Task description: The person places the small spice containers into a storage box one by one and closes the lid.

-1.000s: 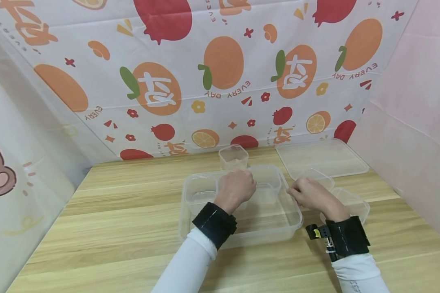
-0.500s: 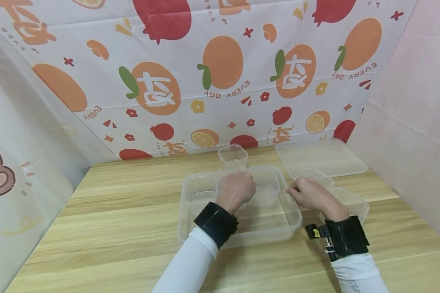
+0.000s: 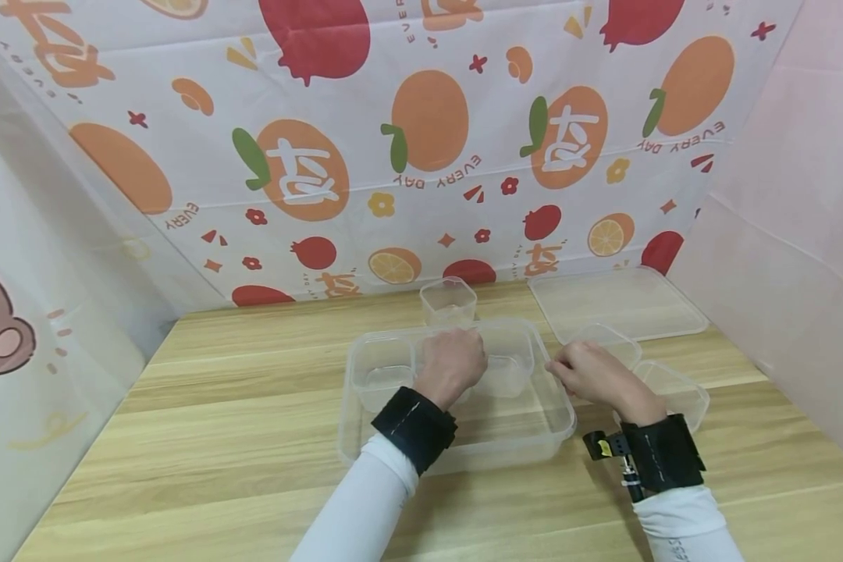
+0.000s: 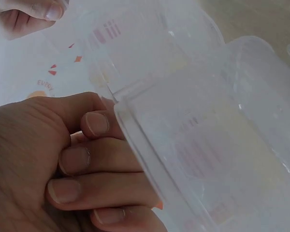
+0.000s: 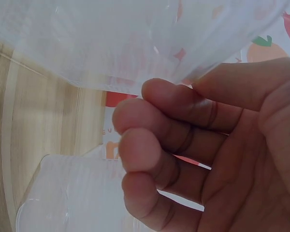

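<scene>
A large clear plastic food container [image 3: 492, 458] stands on the table in the head view. Inside it are small clear tubs, one at the back left [image 3: 385, 380] and one at the back right [image 3: 509, 376]. My left hand [image 3: 453, 361] reaches in between them. In the left wrist view, its thumb and index finger pinch a clear tub's rim [image 4: 150, 154], and its other fingers curl below. At the right side, my right hand [image 3: 593, 373] pinches the large container's rim; the right wrist view shows thumb and forefinger on that clear edge [image 5: 135, 48].
One small tub [image 3: 448, 300] stands behind the large container. Two more tubs, the nearer one [image 3: 677, 394] and the farther one [image 3: 607, 339], sit to the right beside my right hand. A flat clear lid [image 3: 618, 304] lies at the back right, against the fruit-print cloth [image 3: 421, 211].
The back-right tub inside the large container sits lower than a second ago. The large container and my right hand have shifted slightly left. Both hands keep their grip.
</scene>
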`<act>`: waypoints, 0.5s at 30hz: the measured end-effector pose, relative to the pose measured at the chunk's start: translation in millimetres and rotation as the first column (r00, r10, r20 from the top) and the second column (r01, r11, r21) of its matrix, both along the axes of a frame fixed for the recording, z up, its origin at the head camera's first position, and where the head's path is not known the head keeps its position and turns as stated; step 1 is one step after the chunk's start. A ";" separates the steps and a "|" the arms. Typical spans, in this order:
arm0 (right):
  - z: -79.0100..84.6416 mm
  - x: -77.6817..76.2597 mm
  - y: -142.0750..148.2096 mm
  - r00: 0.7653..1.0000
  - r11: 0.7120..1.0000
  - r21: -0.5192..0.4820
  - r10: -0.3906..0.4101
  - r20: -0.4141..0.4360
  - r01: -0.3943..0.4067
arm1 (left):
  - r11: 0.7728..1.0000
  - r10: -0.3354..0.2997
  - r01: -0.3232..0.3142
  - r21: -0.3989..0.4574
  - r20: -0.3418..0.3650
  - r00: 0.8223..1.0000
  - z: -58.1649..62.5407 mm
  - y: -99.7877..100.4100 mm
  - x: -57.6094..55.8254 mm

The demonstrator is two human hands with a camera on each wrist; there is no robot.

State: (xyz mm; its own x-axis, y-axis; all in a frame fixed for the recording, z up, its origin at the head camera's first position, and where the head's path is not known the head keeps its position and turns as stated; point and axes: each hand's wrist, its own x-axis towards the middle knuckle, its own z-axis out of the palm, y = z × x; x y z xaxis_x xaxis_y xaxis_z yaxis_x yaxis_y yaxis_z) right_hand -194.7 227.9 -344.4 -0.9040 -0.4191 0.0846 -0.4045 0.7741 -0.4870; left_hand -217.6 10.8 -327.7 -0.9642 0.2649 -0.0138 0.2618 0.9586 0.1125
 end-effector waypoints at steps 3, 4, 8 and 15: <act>-0.9 0.1 0.6 1.000 1.000 -0.002 0.005 -0.004 -0.005 | 1.000 0.003 -0.003 -0.012 0.000 1.000 -0.6 0.8 0.4; -1.3 0.2 0.9 1.000 1.000 -0.004 0.007 -0.005 -0.007 | 1.000 0.005 -0.005 -0.015 0.002 1.000 -1.1 1.2 0.7; -1.8 0.6 1.3 1.000 1.000 -0.004 0.011 -0.013 -0.011 | 1.000 0.008 -0.008 -0.016 0.009 1.000 -2.2 1.9 1.6; -0.6 0.5 1.0 1.000 1.000 -0.003 0.015 -0.007 -0.015 | 1.000 0.003 -0.003 -0.015 0.002 1.000 -1.7 0.7 1.9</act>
State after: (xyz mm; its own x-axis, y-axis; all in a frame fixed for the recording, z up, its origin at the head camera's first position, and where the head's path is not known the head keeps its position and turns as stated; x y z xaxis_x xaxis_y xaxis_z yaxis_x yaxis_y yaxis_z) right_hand -194.2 229.0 -345.0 -0.8969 -0.4327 0.0916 -0.4195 0.7665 -0.4863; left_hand -215.7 11.5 -329.4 -0.9649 0.2618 -0.0193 0.2587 0.9609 0.0982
